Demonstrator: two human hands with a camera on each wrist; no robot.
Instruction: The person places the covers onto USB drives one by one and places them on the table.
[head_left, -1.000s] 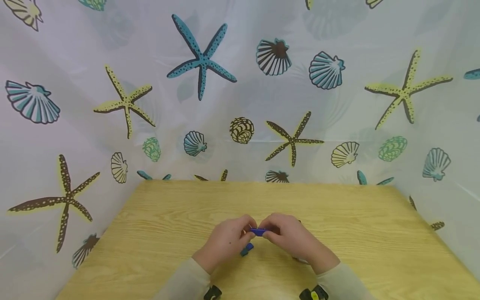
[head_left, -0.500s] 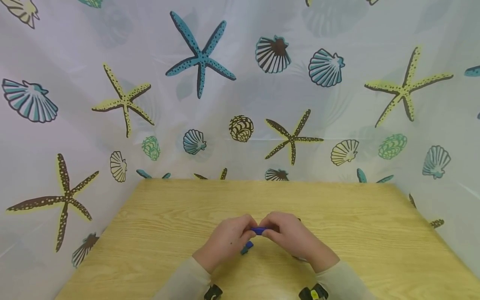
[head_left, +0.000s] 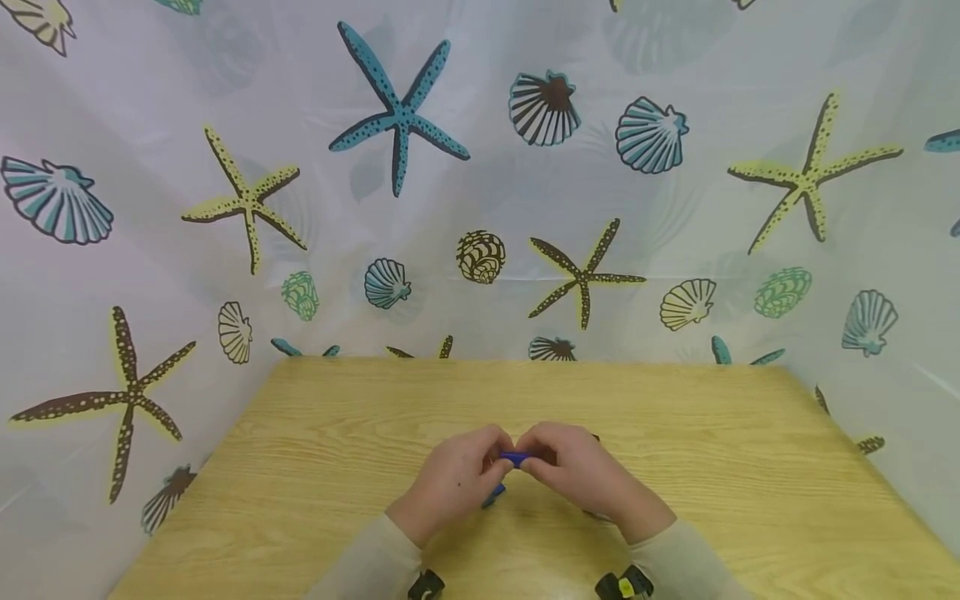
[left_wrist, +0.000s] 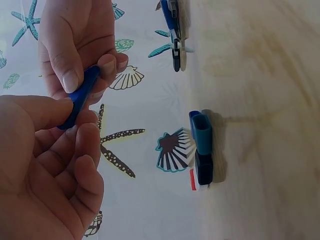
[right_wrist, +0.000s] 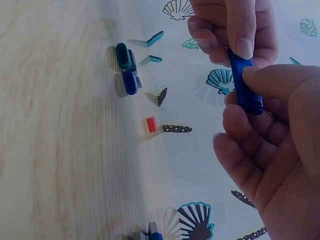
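Both hands meet above the table around one small, elongated blue plastic piece (head_left: pixel 514 459). My left hand (head_left: pixel 453 475) pinches one end between thumb and fingers. The other end is pinched by my right hand (head_left: pixel 573 467). Seen from the right wrist, the blue piece (right_wrist: pixel 245 87) has a smooth, narrow body with ridges at its lower end. Fingers cover parts of it in every view. Below the hands lie a teal cap-like piece (left_wrist: pixel 202 134) and a dark blue cap-like piece (right_wrist: pixel 130 82), close together on the wood.
A small red block (right_wrist: pixel 151 124) sits on the wooden table (head_left: pixel 360 417) beyond the caps. A slim blue, black and metallic item (left_wrist: pixel 172 30) lies farther off, partly cut by the frame. A curtain (head_left: pixel 442 192) with shells and starfish surrounds the table.
The hands keep their grip on the blue piece in nearly the same spot. The head view has shifted very slightly, and the left hand covers a little more of the pieces on the table.
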